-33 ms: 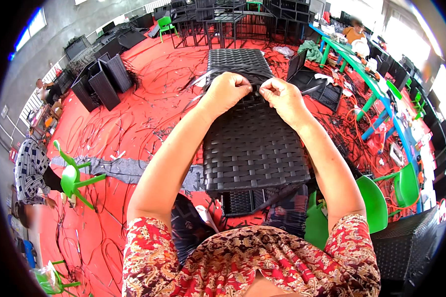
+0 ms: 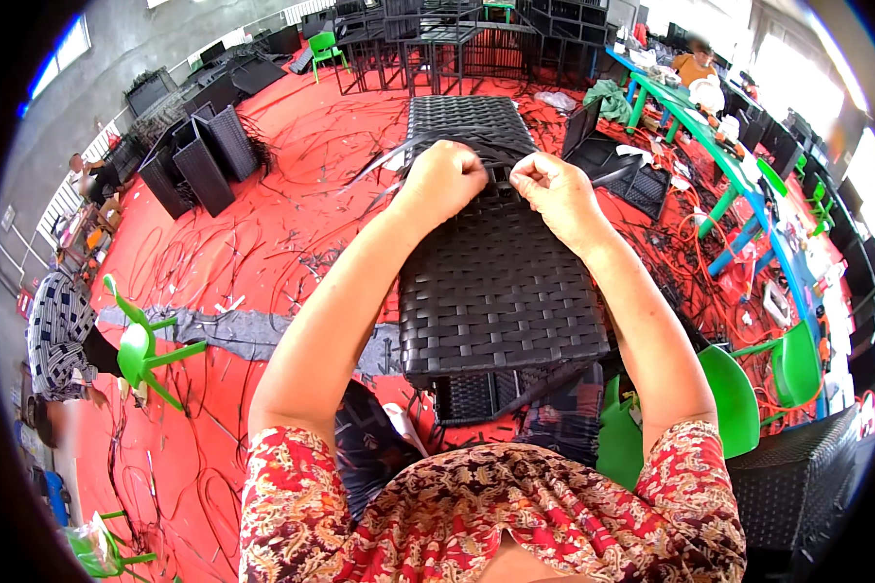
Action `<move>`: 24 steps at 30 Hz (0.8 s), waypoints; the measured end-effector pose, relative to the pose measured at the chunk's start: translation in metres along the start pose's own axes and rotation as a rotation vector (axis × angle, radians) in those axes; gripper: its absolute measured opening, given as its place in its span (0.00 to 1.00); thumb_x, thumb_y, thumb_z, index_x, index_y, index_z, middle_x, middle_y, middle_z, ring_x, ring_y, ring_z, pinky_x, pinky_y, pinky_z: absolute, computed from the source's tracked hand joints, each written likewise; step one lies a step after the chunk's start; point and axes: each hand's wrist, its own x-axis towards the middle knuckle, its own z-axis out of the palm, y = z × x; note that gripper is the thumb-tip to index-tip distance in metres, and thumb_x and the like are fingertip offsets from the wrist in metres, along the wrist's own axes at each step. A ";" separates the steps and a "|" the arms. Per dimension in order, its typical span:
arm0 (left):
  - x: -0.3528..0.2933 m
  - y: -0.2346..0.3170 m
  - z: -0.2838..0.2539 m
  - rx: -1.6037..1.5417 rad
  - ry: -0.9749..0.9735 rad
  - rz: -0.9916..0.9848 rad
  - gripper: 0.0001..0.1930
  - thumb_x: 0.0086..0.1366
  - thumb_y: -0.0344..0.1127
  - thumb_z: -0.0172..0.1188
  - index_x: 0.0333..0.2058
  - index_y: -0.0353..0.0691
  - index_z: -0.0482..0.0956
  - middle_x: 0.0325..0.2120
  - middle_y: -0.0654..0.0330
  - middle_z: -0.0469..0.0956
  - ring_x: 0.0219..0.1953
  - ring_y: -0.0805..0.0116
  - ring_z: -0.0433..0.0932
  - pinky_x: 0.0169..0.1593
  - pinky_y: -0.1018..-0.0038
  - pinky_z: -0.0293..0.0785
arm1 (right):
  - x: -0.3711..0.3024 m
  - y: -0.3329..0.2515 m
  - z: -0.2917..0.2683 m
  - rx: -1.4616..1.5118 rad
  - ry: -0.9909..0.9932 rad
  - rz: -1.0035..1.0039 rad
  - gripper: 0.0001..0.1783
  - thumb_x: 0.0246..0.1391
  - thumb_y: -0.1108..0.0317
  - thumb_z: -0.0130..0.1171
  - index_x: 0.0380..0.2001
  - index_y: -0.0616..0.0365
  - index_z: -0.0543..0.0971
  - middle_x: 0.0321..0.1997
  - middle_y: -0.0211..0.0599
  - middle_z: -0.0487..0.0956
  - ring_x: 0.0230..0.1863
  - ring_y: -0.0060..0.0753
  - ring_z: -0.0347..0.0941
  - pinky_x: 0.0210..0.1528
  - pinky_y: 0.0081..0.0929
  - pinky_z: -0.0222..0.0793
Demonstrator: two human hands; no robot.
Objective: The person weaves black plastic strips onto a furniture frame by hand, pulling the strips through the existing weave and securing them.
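Note:
A black woven rattan furniture piece (image 2: 501,282) lies lengthwise in front of me, its near part a finished basket weave. Over its middle, loose black plastic strips (image 2: 501,144) cross the weave. My left hand (image 2: 443,180) is closed at these strips, fingertips pinched together, with strip ends sticking out to its left. My right hand (image 2: 558,192) pinches with thumb and forefinger just across from it, beside the strips. A small gap with a dark slot in the weave shows between the hands. What lies inside each pinch is mostly hidden by the fingers.
Strip scraps litter the red floor (image 2: 194,272). Green chairs (image 2: 138,350) stand at left and a green chair (image 2: 729,398) at right. A long green-edged table (image 2: 695,121) runs along the right. Black woven pieces (image 2: 202,165) stand far left. A person in a checked shirt (image 2: 60,325) bends at left.
My left hand has shifted slightly left, so the gap between my hands is wider. The strip ends beside it have swung a little. My right hand has hardly moved.

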 end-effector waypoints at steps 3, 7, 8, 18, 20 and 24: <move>-0.003 -0.003 0.005 0.469 0.037 0.093 0.07 0.48 0.38 0.59 0.25 0.46 0.83 0.36 0.60 0.76 0.45 0.58 0.71 0.49 0.65 0.65 | -0.001 -0.006 0.010 -0.049 0.074 -0.029 0.06 0.51 0.76 0.56 0.32 0.60 0.71 0.24 0.28 0.72 0.25 0.19 0.67 0.30 0.19 0.65; 0.000 0.004 0.007 0.610 -0.101 -0.052 0.11 0.53 0.44 0.55 0.28 0.51 0.84 0.50 0.61 0.70 0.55 0.61 0.64 0.57 0.58 0.55 | -0.002 -0.004 0.011 -0.201 0.157 -0.123 0.08 0.50 0.77 0.56 0.33 0.60 0.69 0.24 0.34 0.72 0.26 0.25 0.69 0.31 0.23 0.68; 0.001 0.003 0.006 0.573 -0.121 -0.053 0.11 0.53 0.45 0.55 0.30 0.52 0.84 0.51 0.61 0.70 0.56 0.61 0.63 0.57 0.57 0.54 | -0.002 -0.004 0.011 -0.218 0.176 -0.144 0.07 0.49 0.77 0.56 0.33 0.60 0.69 0.24 0.35 0.72 0.26 0.25 0.69 0.31 0.23 0.68; 0.016 -0.023 0.000 0.215 -0.298 0.024 0.11 0.49 0.43 0.60 0.31 0.49 0.84 0.41 0.61 0.76 0.53 0.64 0.66 0.54 0.58 0.59 | 0.002 0.003 0.010 -0.119 -0.021 -0.012 0.05 0.50 0.75 0.56 0.31 0.60 0.72 0.27 0.36 0.74 0.31 0.27 0.72 0.36 0.24 0.68; 0.021 -0.023 0.001 0.129 -0.303 0.072 0.10 0.49 0.38 0.62 0.28 0.40 0.83 0.37 0.57 0.78 0.49 0.61 0.70 0.54 0.67 0.62 | 0.001 0.000 0.009 -0.203 -0.013 -0.024 0.04 0.51 0.75 0.56 0.31 0.60 0.72 0.28 0.34 0.74 0.32 0.25 0.73 0.36 0.24 0.68; 0.013 -0.016 0.004 -0.269 -0.139 -0.055 0.07 0.50 0.33 0.61 0.25 0.35 0.80 0.43 0.53 0.74 0.49 0.66 0.69 0.51 0.74 0.63 | 0.002 -0.012 0.002 -0.310 0.000 -0.120 0.07 0.53 0.72 0.54 0.36 0.62 0.74 0.28 0.32 0.76 0.29 0.24 0.74 0.34 0.23 0.69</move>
